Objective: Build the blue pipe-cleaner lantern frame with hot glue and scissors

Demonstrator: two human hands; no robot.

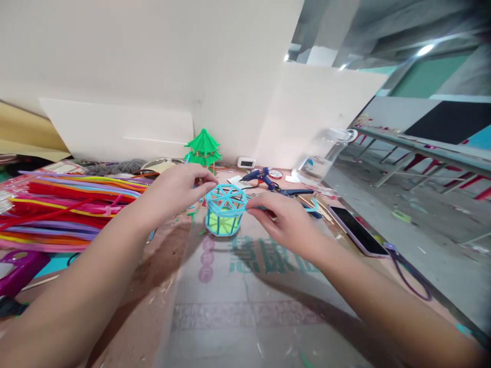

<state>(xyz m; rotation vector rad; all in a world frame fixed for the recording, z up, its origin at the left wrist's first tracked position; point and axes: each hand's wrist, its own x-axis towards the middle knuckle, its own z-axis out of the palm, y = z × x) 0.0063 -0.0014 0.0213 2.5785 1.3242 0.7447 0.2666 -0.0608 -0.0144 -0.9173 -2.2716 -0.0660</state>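
Note:
A small round cage of light blue pipe cleaners (pixel 225 209) with a yellow-green base stands on a clear plastic sheet (pixel 245 291) on the table. My left hand (pixel 174 191) touches its upper left rim with pinched fingertips. My right hand (pixel 282 220) pinches a blue pipe cleaner strand at the cage's right rim. Both forearms reach in from the near edge.
A pile of coloured pipe cleaners (pixel 65 209) lies at left. A green paper pagoda (pixel 203 148) stands by the wall. Behind the cage lie a blue glue gun (pixel 264 179) and a clear bottle (pixel 322 158). A phone (pixel 358 230) lies at the right table edge.

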